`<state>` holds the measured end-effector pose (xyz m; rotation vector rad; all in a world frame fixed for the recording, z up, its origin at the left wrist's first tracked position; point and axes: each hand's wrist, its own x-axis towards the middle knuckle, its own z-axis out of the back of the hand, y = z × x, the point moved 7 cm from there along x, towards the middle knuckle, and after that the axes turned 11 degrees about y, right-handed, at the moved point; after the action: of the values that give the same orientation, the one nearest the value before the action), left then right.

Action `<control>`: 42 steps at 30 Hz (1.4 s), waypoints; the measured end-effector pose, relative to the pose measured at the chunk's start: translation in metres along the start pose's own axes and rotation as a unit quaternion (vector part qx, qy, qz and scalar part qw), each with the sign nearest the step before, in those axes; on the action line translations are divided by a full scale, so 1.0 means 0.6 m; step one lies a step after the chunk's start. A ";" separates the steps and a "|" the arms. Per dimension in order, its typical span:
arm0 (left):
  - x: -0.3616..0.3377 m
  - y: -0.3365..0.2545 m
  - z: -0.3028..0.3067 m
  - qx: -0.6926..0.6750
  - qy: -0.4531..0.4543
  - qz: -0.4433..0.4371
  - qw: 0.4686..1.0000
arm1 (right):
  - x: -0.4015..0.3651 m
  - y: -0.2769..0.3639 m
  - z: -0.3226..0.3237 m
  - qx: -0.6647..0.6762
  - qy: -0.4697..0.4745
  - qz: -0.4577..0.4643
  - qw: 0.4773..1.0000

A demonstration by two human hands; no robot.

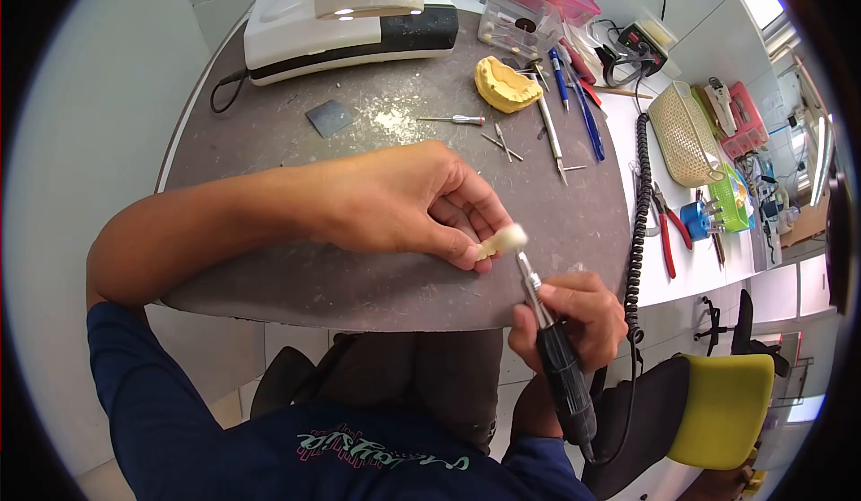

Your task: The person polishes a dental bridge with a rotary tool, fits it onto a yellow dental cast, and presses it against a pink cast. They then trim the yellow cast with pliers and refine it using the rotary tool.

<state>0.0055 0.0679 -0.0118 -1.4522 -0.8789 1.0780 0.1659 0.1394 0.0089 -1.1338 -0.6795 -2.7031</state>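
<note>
My left hand (395, 196) reaches across the bench, its thumb and fingertips pinching a small cream-coloured dental piece (485, 250). Part of that piece is hidden by the fingers. In my right hand (587, 313) is a black and silver rotary handpiece (565, 375), gripped near its metal nose and tilted up to the left. The pale, blurred polishing wheel (511, 237) at its tip overlaps the right end of the dental piece in this view. A yellow plaster dental cast (507, 86) lies farther back on the grey bench top (269, 277).
Pale shavings (392, 120) surround a dark square sheet (329, 119). A small screwdriver (462, 120), loose burs (503, 142) and a white-handled tool (551, 138) lie behind my hands. Right of them hangs a coiled cord (639, 223) near red pliers (667, 236). A white machine (350, 39) stands back left.
</note>
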 end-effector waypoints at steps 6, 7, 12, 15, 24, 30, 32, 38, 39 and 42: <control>0.000 -0.001 0.000 0.000 -0.003 0.005 1.000 | -0.001 -0.004 0.001 0.009 -0.005 -0.011 1.000; -0.001 -0.003 0.000 0.003 -0.004 0.006 1.000 | -0.002 -0.004 0.001 0.010 -0.005 -0.011 1.000; 0.000 -0.001 0.001 -0.002 -0.001 -0.006 1.000 | -0.003 -0.006 0.002 -0.002 -0.015 -0.032 0.999; 0.000 -0.001 0.001 0.004 0.001 0.006 1.000 | 0.001 0.001 -0.002 0.010 0.009 0.012 1.000; 0.000 -0.002 0.000 -0.018 0.003 0.012 1.000 | 0.006 0.001 0.001 0.008 0.004 0.006 1.000; -0.001 -0.005 0.000 -0.011 -0.002 0.008 1.000 | 0.004 0.000 0.005 0.005 0.003 0.006 1.000; -0.001 -0.003 0.001 -0.014 -0.006 0.011 1.000 | 0.006 0.002 0.003 0.006 0.015 0.015 1.000; 0.000 -0.005 -0.001 -0.019 -0.001 0.013 1.000 | 0.003 -0.002 0.003 0.013 -0.006 0.009 1.000; 0.000 -0.004 -0.001 -0.020 -0.001 0.013 1.000 | 0.005 -0.001 0.004 0.011 -0.001 0.009 1.000; 0.000 -0.004 0.001 -0.023 -0.009 0.006 1.000 | 0.004 -0.002 0.002 0.011 -0.007 0.007 1.000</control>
<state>0.0049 0.0682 -0.0093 -1.4891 -0.9143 1.0873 0.1644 0.1411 0.0110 -1.1482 -0.6978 -2.6721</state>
